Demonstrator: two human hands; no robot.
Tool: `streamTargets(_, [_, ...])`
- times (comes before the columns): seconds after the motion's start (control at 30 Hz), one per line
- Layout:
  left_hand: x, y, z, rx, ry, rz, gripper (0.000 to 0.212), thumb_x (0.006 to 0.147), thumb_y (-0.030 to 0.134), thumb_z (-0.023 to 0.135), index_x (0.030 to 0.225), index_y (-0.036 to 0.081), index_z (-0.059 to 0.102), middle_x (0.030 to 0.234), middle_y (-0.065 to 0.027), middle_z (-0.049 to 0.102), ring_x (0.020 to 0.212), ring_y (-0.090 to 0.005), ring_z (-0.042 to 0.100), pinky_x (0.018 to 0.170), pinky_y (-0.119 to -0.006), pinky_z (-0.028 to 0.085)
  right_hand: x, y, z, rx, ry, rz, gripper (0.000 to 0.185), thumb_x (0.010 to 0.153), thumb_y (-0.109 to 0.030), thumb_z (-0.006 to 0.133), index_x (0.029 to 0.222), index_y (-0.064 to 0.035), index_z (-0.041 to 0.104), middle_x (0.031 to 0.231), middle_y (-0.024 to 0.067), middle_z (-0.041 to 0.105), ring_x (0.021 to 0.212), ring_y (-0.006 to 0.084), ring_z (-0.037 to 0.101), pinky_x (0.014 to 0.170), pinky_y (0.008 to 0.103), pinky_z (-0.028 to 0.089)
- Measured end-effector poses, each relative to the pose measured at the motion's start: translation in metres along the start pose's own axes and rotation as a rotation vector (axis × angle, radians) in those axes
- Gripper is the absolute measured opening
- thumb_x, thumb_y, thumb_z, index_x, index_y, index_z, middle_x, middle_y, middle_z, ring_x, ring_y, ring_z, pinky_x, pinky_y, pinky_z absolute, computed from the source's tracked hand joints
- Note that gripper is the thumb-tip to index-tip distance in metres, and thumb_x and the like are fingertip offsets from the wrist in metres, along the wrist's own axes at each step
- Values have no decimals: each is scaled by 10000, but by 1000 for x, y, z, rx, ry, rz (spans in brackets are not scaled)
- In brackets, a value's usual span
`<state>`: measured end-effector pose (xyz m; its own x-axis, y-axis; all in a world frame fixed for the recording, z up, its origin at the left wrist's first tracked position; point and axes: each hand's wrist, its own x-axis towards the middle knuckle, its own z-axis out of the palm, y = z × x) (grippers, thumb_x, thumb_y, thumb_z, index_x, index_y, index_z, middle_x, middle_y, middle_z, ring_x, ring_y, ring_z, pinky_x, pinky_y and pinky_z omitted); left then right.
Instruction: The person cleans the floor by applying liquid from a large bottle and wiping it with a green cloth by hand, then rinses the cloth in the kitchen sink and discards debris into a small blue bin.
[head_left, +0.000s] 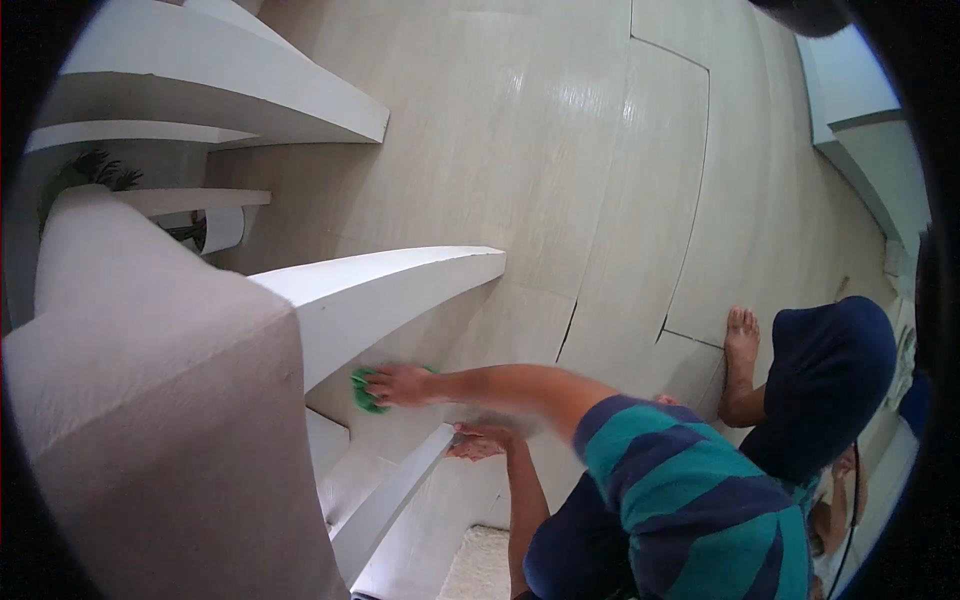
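Observation:
My right hand (405, 385) presses a green cloth (367, 391) flat against the light wood-look floor (555, 187). The cloth lies just past the foot of a white panel-like support (390, 300), and part of it is hidden under my fingers. Lower in the view, my left hand (481, 441) grips the end of a narrow white furniture leg (397, 502); some of its fingers are hidden behind the leg. My right arm in a striped teal and navy sleeve (675, 465) reaches across above the floor.
A large pale furniture piece (172, 390) fills the left foreground. Another white support (225, 82) juts out at upper left, with a white plant pot (223, 229) beneath. A cream rug (476, 562) lies at the bottom. My bare foot (742, 337) rests on the floor; dark gaps run between planks.

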<state>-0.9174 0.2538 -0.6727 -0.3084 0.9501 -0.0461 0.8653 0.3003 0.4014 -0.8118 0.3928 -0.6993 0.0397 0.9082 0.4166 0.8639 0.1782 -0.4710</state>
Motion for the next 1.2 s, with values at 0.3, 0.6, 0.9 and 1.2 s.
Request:
streamTargets(0.3, [21,-40,25,-4,153,56,757,867,558,338,1305,-49,228,1244,-259,379,1137,-384,379,933,-481,268,-267,88,-260,-111,-193,280,315,846,-101,459,1154,-117,523,1300,137,409,1237,270,352,1050,408,242])
streamTargets(0.6, [23,-30,18,-111,211,152,649,827,503,495,1199,-15,374,1038,-248,505,903,-385,535,744,-470,426,-302,210,-317,-639,275,999,440,817,-209,506,1184,27,454,1261,191,426,1224,346,329,1026,445,224])
streamTargets(0.9, [-132,98,5,-299,-314,950,653,806,401,576,1292,43,327,1294,-182,348,1211,-358,313,984,-484,258,-282,220,-337,-271,0,304,349,838,-175,473,1187,-156,477,1301,86,411,1244,253,344,1015,537,215])
streamTargets(1.2, [-151,270,61,426,-824,1346,1324,384,322,844,1394,99,18,1420,-238,-52,1309,-417,28,1068,-508,91,-508,306,-521,-670,637,1344,335,840,-156,488,1167,-85,508,1239,117,460,1128,307,446,935,399,373])
